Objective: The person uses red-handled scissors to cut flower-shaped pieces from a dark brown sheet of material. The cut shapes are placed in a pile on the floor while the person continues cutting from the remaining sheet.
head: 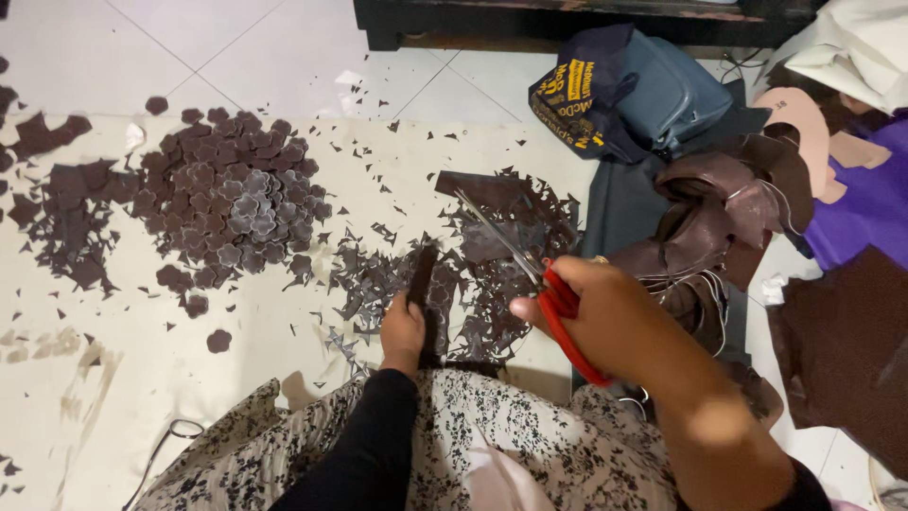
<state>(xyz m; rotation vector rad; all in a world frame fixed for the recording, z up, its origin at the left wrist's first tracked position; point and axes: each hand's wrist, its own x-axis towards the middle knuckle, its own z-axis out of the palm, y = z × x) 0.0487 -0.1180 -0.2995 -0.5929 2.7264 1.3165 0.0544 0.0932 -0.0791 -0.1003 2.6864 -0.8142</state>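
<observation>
Two hands at work, head view: left hand pinching dark brown strip upright over scrap heap; right hand clenched around red-handled scissors, blades parted. Flower-shaped cutouts piled left on cream mat. Blue bag on white tile floor.

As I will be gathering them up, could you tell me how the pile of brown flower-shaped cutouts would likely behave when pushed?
The flower-shaped cutouts look thin and flat, so probably light and floppy. They lie loosely overlapped, so a push would likely scatter them.
</observation>
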